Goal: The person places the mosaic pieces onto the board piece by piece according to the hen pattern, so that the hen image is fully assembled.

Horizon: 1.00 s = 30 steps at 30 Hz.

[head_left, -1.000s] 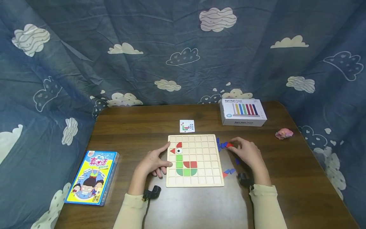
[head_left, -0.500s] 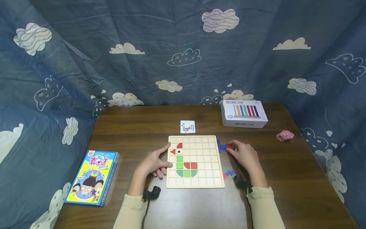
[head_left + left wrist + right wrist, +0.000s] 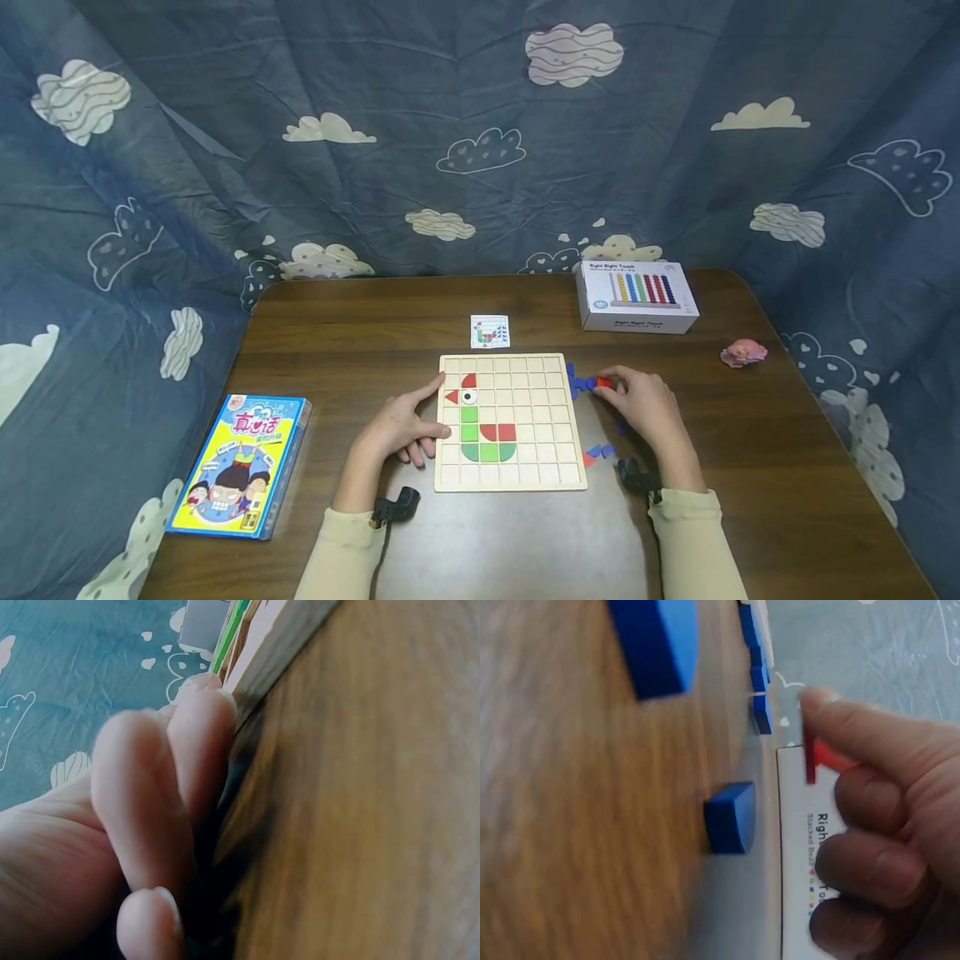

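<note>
A wooden grid board (image 3: 532, 475) lies mid-table with red, green and eye-marked pieces set in it as a bird shape. My left hand (image 3: 399, 427) touches the board's left edge with thumb and forefinger spread apart; the other fingers (image 3: 139, 802) are bent loosely beside it, close to the tabletop. Right of the board, my right hand (image 3: 643, 406) pinches a small red tile (image 3: 810, 754) between thumb and forefinger, held off the table. Just left of it lie blue pieces (image 3: 577, 383). Another blue piece (image 3: 731, 817) rests near that hand in the right wrist view.
A small pattern card (image 3: 490, 332) lies behind the board. At the back right is a white box (image 3: 637, 297), with a pink object (image 3: 743, 352) farther right. A blue and yellow box (image 3: 238, 467) lies at left. Loose red and blue pieces (image 3: 597, 452) sit by the board's lower right corner.
My right hand has shifted slightly left and toward me, its thumb and forefinger closing in on the red tile, which now looks turned. My left hand stays at the board's edge.
</note>
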Each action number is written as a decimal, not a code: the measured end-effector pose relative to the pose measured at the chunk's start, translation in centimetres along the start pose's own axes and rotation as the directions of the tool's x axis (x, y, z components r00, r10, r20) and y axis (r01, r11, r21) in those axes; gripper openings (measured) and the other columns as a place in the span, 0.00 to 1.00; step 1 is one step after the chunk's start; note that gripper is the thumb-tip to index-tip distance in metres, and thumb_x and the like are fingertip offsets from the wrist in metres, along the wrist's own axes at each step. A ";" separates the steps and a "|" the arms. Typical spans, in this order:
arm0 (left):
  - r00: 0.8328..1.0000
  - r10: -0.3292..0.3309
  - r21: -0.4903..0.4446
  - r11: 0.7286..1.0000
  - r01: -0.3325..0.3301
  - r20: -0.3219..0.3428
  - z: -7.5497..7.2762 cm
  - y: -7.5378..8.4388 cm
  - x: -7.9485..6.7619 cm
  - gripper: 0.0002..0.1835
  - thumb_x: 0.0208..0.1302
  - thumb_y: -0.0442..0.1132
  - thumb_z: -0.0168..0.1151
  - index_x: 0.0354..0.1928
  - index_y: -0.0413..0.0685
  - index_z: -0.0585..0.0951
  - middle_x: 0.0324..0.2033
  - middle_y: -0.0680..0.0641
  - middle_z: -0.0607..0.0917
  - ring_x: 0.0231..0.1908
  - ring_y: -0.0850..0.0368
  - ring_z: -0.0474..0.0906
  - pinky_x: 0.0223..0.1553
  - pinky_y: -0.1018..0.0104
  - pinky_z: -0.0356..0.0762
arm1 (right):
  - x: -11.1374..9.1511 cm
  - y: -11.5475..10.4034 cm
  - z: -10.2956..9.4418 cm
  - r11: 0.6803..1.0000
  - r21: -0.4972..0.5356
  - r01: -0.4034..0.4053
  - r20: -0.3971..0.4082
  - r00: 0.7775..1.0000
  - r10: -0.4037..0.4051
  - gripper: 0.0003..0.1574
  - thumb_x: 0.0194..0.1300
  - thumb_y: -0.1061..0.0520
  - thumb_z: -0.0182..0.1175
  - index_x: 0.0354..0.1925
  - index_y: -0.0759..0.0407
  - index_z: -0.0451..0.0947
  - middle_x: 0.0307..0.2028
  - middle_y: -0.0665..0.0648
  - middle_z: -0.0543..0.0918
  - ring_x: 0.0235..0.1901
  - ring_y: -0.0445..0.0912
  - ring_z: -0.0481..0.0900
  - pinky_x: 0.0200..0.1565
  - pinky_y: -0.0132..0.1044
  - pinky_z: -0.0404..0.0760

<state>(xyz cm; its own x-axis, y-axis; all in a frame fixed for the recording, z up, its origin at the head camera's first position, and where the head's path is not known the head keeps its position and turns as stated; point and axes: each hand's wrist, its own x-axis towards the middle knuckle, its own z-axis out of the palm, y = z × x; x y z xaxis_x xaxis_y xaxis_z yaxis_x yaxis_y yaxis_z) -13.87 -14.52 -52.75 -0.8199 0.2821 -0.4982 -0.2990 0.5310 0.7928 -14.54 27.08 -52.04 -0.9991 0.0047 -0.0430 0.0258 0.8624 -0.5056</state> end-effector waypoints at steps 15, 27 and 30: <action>1.000 0.007 0.007 1.000 -0.007 -0.010 0.0 0.3 0.0 0.52 0.64 0.47 0.78 0.83 0.80 0.58 0.18 0.43 0.88 0.13 0.54 0.83 0.14 0.69 0.75 | -3.7 -9.1 3.0 0.977 0.035 0.211 0.169 0.962 -0.213 0.16 0.65 0.44 0.76 0.50 0.42 0.90 0.16 0.44 0.70 0.20 0.39 0.66 0.25 0.32 0.61; 1.000 0.005 0.010 1.000 -0.004 -0.014 0.0 0.1 0.0 0.53 0.63 0.46 0.79 0.82 0.82 0.58 0.18 0.42 0.87 0.13 0.54 0.83 0.14 0.69 0.75 | -4.0 -9.6 5.5 0.973 -0.021 0.231 0.167 0.960 -0.225 0.15 0.63 0.44 0.77 0.48 0.40 0.90 0.19 0.43 0.71 0.23 0.39 0.66 0.30 0.34 0.62; 1.000 0.000 0.013 1.000 0.000 -0.012 0.1 0.1 0.0 0.53 0.62 0.47 0.79 0.82 0.82 0.58 0.19 0.43 0.88 0.13 0.53 0.83 0.14 0.69 0.75 | -4.1 -9.5 5.5 0.976 -0.011 0.219 0.179 0.960 -0.214 0.15 0.63 0.44 0.77 0.47 0.40 0.90 0.19 0.43 0.71 0.23 0.40 0.66 0.30 0.34 0.62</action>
<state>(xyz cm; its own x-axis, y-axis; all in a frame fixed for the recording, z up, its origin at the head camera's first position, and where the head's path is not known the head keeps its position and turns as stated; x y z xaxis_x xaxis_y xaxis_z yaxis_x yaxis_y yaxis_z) -13.81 -14.42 -52.71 -0.8257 0.2728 -0.4937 -0.2924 0.5415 0.7883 -10.49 16.05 -51.77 -0.9587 -0.2705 -0.0879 -0.1939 0.8478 -0.4936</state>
